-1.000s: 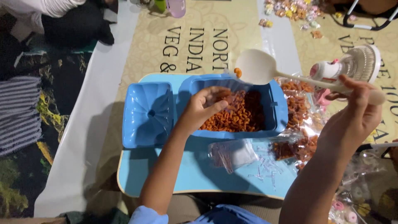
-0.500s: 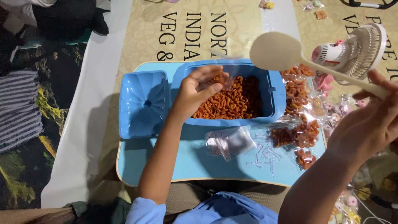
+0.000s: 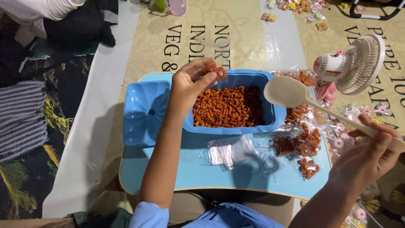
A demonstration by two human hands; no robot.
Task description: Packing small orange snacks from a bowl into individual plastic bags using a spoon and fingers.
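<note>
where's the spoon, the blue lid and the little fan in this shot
cream spoon (image 3: 286, 91), head view, on the middle of its bowl
blue lid (image 3: 145, 113), head view, beside its centre knob
small white fan (image 3: 362, 64), head view, on the round grille

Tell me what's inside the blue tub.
The blue tub holds a heap of orange ring snacks. They cover its bottom, and the left hand hides the near-left corner.

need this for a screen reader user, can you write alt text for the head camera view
Seen from above, a person's left hand holds orange ring snacks over a blue tub full of them, while the right hand holds a cream spoon by its handle. The tub's lid, small clear bags and a small fan lie around.
</note>
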